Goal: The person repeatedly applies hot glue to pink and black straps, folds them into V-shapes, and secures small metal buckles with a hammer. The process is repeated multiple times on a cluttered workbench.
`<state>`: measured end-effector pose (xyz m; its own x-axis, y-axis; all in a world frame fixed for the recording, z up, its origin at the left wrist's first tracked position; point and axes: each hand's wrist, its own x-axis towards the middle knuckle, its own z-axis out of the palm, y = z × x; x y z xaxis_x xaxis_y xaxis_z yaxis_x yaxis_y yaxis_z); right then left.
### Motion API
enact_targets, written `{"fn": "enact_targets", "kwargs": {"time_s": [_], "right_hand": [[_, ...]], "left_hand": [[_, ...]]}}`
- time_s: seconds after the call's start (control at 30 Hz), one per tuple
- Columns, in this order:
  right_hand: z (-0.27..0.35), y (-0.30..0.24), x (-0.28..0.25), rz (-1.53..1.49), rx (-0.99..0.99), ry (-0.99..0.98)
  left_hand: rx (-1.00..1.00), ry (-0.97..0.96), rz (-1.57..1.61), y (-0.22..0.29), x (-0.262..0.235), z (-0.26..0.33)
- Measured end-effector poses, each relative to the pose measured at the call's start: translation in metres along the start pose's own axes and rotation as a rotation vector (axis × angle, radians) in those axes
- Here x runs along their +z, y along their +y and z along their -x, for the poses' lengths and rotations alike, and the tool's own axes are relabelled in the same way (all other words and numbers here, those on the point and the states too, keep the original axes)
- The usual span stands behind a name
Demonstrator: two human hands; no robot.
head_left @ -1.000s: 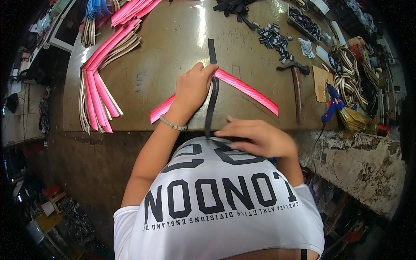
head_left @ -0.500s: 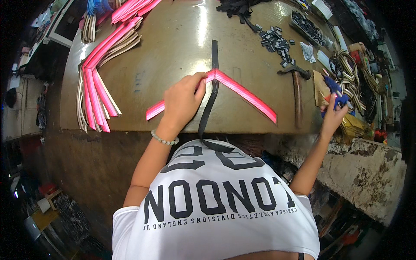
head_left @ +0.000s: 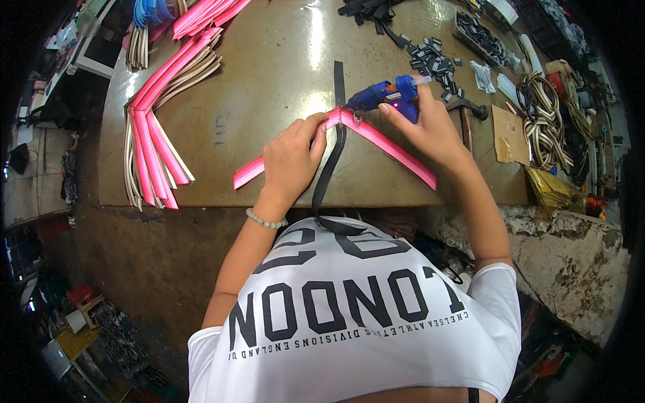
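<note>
A pink webbing strap (head_left: 396, 151) lies bent in a shallow V on the brown worktable (head_left: 269, 74). A black strap (head_left: 328, 181) crosses it at the bend and hangs down over the table's near edge. My left hand (head_left: 292, 161) presses the pink strap just left of the bend. My right hand (head_left: 426, 127) holds a blue glue gun (head_left: 386, 94), its nozzle pointing left at the bend where the two straps meet.
A pile of pink and cream straps (head_left: 158, 127) lies at the table's left. Small dark metal buckles (head_left: 433, 57), a hammer (head_left: 470, 121), coiled striped webbing (head_left: 544, 117) and black strap pieces (head_left: 369, 10) sit at the far right and back.
My right hand reached to the table's right side, took the blue glue gun and brought it to the bend in the pink strap. My left hand stayed on the strap.
</note>
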<state>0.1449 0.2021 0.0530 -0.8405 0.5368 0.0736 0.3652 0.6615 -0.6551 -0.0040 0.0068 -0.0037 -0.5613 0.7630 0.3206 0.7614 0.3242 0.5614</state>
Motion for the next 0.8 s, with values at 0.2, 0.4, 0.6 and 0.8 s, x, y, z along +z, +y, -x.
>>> {"fn": "enact_targets", "kwargs": {"time_s": [0.2,0.4,0.6,0.8], "right_hand": [[0.009,-0.010,0.004,0.044,-0.052,0.002],[0.040,-0.022,-0.004,-0.097,-0.085,-0.125],[0.080,0.034,-0.037,-0.437,0.257,0.337],[0.139,0.114,-0.078,0.285,0.851,0.910]], "left_hand": [[0.036,0.037,0.015,0.000,0.001,0.000],[0.012,0.020,0.009,0.000,0.000,0.000],[-0.072,-0.015,0.094,0.001,-0.004,0.001],[-0.177,-0.007,0.543,0.010,-0.024,-0.001]]}}
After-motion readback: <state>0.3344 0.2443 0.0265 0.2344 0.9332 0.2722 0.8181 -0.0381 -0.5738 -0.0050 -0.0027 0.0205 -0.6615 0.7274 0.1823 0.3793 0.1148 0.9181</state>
